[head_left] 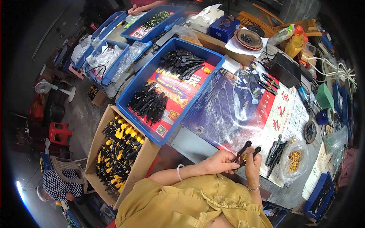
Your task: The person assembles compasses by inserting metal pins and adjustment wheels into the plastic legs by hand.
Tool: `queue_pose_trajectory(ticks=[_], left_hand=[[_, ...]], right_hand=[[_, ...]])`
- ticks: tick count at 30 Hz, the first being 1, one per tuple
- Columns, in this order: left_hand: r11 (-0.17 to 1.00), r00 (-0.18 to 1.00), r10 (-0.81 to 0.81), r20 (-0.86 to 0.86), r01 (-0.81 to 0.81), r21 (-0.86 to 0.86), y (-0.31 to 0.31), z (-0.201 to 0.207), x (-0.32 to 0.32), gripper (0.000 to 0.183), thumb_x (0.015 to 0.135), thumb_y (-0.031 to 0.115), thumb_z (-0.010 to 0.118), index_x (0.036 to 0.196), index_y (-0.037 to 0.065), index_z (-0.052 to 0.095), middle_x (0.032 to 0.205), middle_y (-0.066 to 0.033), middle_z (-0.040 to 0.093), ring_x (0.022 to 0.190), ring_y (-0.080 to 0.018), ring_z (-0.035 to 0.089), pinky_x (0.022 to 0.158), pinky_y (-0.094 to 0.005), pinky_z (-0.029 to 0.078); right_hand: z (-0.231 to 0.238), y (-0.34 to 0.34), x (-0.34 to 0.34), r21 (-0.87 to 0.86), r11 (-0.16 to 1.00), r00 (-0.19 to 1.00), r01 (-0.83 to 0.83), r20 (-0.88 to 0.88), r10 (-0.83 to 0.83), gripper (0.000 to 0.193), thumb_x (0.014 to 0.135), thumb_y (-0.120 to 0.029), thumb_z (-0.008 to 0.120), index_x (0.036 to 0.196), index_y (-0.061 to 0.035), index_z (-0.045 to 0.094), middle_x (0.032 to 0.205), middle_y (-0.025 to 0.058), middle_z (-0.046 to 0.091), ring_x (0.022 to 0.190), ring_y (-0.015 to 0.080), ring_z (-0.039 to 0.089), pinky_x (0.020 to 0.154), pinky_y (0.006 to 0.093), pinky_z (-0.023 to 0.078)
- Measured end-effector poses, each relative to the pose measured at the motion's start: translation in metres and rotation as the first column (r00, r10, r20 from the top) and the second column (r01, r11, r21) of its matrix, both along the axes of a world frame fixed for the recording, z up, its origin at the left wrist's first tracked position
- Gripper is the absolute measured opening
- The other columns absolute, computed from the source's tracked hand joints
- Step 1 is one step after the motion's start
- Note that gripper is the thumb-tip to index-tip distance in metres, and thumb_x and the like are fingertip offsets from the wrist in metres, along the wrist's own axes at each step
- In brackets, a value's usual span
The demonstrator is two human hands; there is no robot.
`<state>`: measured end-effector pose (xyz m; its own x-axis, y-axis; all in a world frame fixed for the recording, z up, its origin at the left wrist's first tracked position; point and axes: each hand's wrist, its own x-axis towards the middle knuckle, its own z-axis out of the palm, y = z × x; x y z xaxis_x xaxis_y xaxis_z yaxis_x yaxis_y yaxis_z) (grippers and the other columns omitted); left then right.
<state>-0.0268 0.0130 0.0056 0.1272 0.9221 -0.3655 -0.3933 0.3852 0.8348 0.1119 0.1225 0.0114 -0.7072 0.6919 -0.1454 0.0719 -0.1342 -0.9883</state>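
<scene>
Left hand (219,162): fingers clamped on one of two black strips (242,150); a slack pinch could let it twist.
Right hand (252,167): fingers curled around the other; uneven force between the hands could bend or snap the pair, and fingers this close might get nipped.
Held pair: in front of the torso at the counter (190,141), round ends apart; I cannot tell whether they are joined. A slip there could drop a small part out of reach.
Loose strips (275,155): just right of the right hand; a stray wrist could scatter them.
Bag (291,176): open, beside them, with yellow pieces (294,159); a snag on its film could spill them.
Box (147,156): heaped with yellow-and-black tools; left elbow contact could topple some.
Tray (193,100): two black piles apart; careless reaching could mix them.
</scene>
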Motion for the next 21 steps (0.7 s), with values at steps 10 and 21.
queue_pose_trajectory(ticks=[10, 21], left_hand=[[1.0, 1.0, 0.003, -0.006, -0.003, 0.03, 0.0, 0.003, 0.001, 0.023, 0.091, 0.024, 0.055, 0.102, 0.003, 0.059, 0.085, 0.0004, 0.062, 0.073, -0.0064, 0.06, 0.064, -0.0198, 0.046], [0.905, 0.857, 0.395, -0.331, -0.3, 0.302, 0.008, 0.004, -0.009, 0.033, 0.081, 0.02, 0.064, 0.106, 0.0, 0.055, 0.083, -0.0129, 0.064, 0.074, -0.0223, 0.064, 0.067, -0.0313, 0.05]], right_hand=[[0.007, -0.006, -0.007, -0.148, 0.987, 0.996, 0.06, -0.057, -0.069, 0.028, 0.094, -0.027, 0.049, 0.08, -0.0041, 0.054, 0.069, 0.0003, 0.051, 0.061, 0.008, 0.048, 0.057, 0.022, 0.04], [0.016, -0.007, -0.006, -0.021, 1.0, 1.0, -0.005, 0.009, 0.005, 0.034, 0.095, -0.03, 0.047, 0.095, 0.0027, 0.058, 0.064, 0.0025, 0.055, 0.051, 0.0094, 0.05, 0.047, 0.0208, 0.039]])
